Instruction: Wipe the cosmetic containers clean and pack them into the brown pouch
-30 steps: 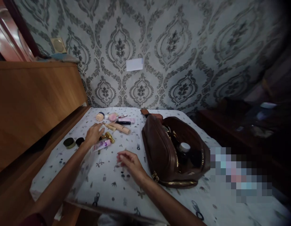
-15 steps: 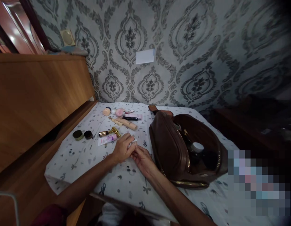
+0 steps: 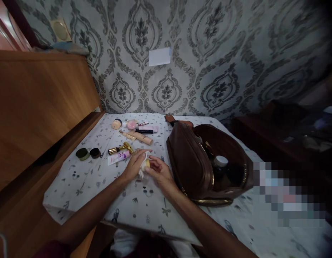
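My left hand (image 3: 134, 165) is closed around a crumpled white wipe or tissue (image 3: 141, 173). Wrapped in part by that white material is a small pale-yellow item (image 3: 147, 163), whose kind I cannot make out. My right hand (image 3: 162, 172) meets it from the other side, thumb against the yellow item and fingers curled. Just beyond my left hand lie a white and purple tube (image 3: 119, 157), a gold and black lipstick (image 3: 115, 150) and a gold tube (image 3: 128, 147). Right of my right hand stands an open brown leather bag (image 3: 188, 161).
Two dark round jars (image 3: 82, 154) sit at the left. Farther back lie a beige tube (image 3: 141, 137), a black stick (image 3: 144, 131), a pink round item (image 3: 131, 124) and a beige jar (image 3: 116, 124). A white-lidded container (image 3: 221, 161) is inside the bag. A wooden panel (image 3: 42, 107) borders the left.
My hands have turned and parted slightly, so the white wipe and the yellow item now show between them. The view has shifted a little.
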Available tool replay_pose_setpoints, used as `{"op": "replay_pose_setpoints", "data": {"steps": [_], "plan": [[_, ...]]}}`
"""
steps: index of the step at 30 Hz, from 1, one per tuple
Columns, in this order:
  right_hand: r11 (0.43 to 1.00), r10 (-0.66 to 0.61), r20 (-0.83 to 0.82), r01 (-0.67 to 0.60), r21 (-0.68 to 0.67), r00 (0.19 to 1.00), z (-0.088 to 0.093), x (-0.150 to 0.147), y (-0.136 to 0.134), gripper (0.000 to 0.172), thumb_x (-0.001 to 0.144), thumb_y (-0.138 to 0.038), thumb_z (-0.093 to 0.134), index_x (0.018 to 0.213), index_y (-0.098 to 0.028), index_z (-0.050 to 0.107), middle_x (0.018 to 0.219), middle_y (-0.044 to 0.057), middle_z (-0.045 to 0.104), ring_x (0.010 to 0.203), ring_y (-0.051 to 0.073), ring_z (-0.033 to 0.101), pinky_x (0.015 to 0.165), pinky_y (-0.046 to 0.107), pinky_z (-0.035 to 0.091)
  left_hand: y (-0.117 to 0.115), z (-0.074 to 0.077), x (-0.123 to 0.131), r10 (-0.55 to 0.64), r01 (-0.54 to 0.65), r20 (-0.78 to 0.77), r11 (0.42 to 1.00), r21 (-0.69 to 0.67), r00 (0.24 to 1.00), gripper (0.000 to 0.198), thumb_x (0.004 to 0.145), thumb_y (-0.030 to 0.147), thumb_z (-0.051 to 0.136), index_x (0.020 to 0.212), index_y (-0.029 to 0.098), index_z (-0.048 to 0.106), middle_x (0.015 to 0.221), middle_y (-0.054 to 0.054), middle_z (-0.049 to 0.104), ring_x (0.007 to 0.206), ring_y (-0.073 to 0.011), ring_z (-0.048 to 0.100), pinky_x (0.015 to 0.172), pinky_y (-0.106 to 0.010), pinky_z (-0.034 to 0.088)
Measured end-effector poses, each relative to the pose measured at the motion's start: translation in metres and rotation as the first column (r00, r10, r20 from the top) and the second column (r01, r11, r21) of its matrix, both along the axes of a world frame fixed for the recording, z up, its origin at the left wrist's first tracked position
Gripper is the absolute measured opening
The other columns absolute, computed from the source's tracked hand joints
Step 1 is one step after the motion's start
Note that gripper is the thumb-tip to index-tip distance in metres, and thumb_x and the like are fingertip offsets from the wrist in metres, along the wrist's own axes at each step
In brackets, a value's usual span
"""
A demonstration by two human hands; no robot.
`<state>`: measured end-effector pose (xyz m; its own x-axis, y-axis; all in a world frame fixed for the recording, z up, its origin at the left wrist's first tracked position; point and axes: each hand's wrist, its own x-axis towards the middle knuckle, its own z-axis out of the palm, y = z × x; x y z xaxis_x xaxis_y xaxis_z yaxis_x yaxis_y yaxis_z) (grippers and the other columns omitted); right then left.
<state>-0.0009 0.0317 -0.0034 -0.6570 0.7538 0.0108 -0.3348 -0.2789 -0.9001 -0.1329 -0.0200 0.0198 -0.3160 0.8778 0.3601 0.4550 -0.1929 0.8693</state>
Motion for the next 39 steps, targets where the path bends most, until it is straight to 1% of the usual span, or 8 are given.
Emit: {"op": "replay_pose_setpoints", "data": {"steps": [4,8,12,16,21,25,30,39], "plan": [[0.992,-0.076,0.043,0.071,0.105,0.996,-0.001,0.001,0.004,0.040,0.060,-0.029,0.082,0.096,-0.022,0.065,0.096,0.003,0.070,0.093,0.019,0.064,0.089,0.035,0.050,-0.004,0.002,0.006,-0.058,0.057,-0.009,0.996,-0.062,0.998,0.046,0.099,0.043,0.034,0.130,0.017,0.057,0.129,-0.011,0.061,0.123,-0.0224,0.053,0.109,-0.037,0.037],[0.949,-0.206,0.092,0.176,0.261,0.974,-0.002,0.003,0.005,0.033,0.063,-0.025,0.075,0.095,-0.022,0.064,0.095,0.003,0.066,0.091,0.019,0.062,0.080,0.032,0.052,-0.007,0.002,0.013,-0.090,0.078,-0.122,0.992,-0.098,0.988,0.047,0.097,0.045,0.040,0.133,0.017,0.052,0.136,-0.013,0.058,0.128,-0.0232,0.051,0.111,-0.038,0.036],[0.870,-0.240,0.127,0.155,0.468,0.962,-0.001,0.007,0.002,0.028,0.069,-0.021,0.071,0.096,-0.023,0.067,0.100,0.004,0.065,0.090,0.019,0.061,0.074,0.030,0.052,-0.009,0.002,0.012,-0.101,0.082,-0.126,0.986,-0.146,0.987,0.036,0.097,0.046,0.037,0.103,0.018,0.060,0.098,-0.007,0.068,0.091,-0.0197,0.061,0.087,-0.033,0.048],[0.817,-0.182,0.163,0.057,0.574,0.970,0.002,0.010,0.003,0.030,0.066,-0.021,0.078,0.095,-0.024,0.071,0.095,0.003,0.069,0.090,0.020,0.063,0.083,0.034,0.051,-0.008,0.002,0.004,-0.095,0.105,0.055,0.969,-0.223,0.994,0.046,0.093,0.058,0.038,0.074,0.020,0.056,0.069,-0.001,0.059,0.067,-0.0175,0.054,0.066,-0.030,0.048],[0.830,-0.089,0.118,0.008,0.557,0.989,0.005,0.010,0.000,0.040,0.065,-0.022,0.082,0.103,-0.025,0.070,0.116,0.004,0.069,0.112,0.022,0.062,0.098,0.036,0.045,-0.003,0.002,0.000,-0.077,0.182,0.317,0.931,-0.317,0.945,0.052,0.086,0.065,0.047,0.082,0.017,0.066,0.067,-0.004,0.064,0.063,-0.0194,0.058,0.058,-0.031,0.049],[0.866,-0.223,0.174,0.113,0.487,0.959,0.002,0.006,-0.005,0.050,0.067,-0.023,0.079,0.114,-0.024,0.061,0.118,0.004,0.065,0.103,0.020,0.062,0.083,0.031,0.049,-0.002,0.001,0.006,-0.012,0.072,0.258,0.972,-0.223,0.966,0.048,0.089,0.061,0.045,0.092,0.018,0.067,0.079,-0.005,0.068,0.076,-0.0211,0.062,0.069,-0.032,0.051],[0.852,-0.330,0.273,0.161,0.497,0.904,-0.005,0.002,-0.002,0.038,0.064,-0.035,0.082,0.092,-0.020,0.061,0.091,0.000,0.060,0.084,0.016,0.058,0.070,0.026,0.044,-0.005,0.001,0.012,0.135,-0.135,-0.010,0.984,-0.114,0.991,0.039,0.094,0.052,0.040,0.098,0.020,0.063,0.078,-0.001,0.061,0.073,-0.0189,0.056,0.067,-0.030,0.045],[0.900,-0.131,0.168,0.047,0.433,0.977,0.003,0.006,0.006,0.037,0.063,-0.045,0.081,0.088,-0.020,0.068,0.088,0.001,0.064,0.080,0.017,0.058,0.069,0.028,0.044,-0.002,0.000,0.003,0.007,-0.001,0.047,0.994,-0.113,0.999,0.033,0.094,0.046,0.040,0.081,0.020,0.055,0.074,0.001,0.055,0.072,-0.0160,0.052,0.067,-0.027,0.041]]}}
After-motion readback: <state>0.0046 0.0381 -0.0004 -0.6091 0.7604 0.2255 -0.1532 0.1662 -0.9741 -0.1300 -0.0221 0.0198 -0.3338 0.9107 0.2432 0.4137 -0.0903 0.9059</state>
